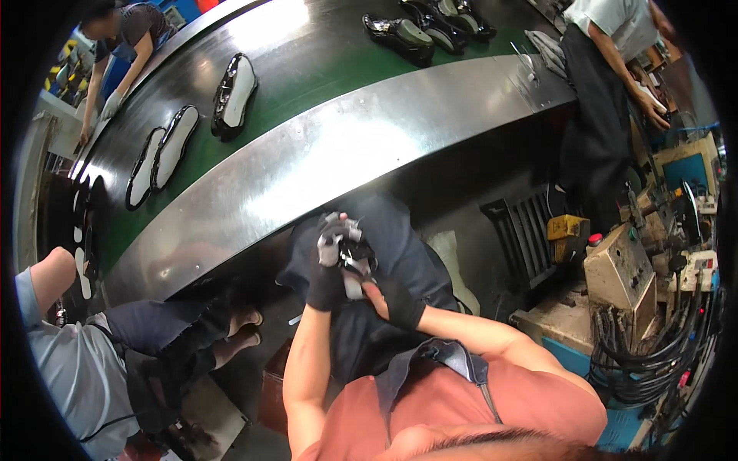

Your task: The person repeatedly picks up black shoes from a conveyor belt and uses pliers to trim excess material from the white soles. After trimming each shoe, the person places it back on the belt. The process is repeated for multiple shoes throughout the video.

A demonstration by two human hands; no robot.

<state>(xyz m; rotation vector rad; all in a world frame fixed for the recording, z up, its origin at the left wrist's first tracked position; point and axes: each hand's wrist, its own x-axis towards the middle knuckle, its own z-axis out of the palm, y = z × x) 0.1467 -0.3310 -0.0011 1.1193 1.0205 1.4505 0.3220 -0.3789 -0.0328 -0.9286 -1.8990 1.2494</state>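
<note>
I am observing both gloved hands working together over the lap, just below the steel edge of the curved conveyor belt (323, 165). The left hand (327, 276), in a dark fabric glove, is closing around the upper end of a small black and grey shoe part (350, 257), gripping it upright. The right hand (392, 300), also dark-gloved, is pressing against the lower side of the same piece, fingers curled onto it; what the fingertips are doing is hidden from me.

I am judging the piece to be mid-handling: it is sitting in the hands above the dark blue apron (400, 253), not on the belt. Several dark shoes with pale insoles (234, 96) are lying on the green belt surface well apart from the hands, which suggests finished or waiting units travelling past. The held piece is looking unfinished; placing it on the belt is not yet done.

A seated co-worker's leg (154, 323) is sitting near on the left.
</note>
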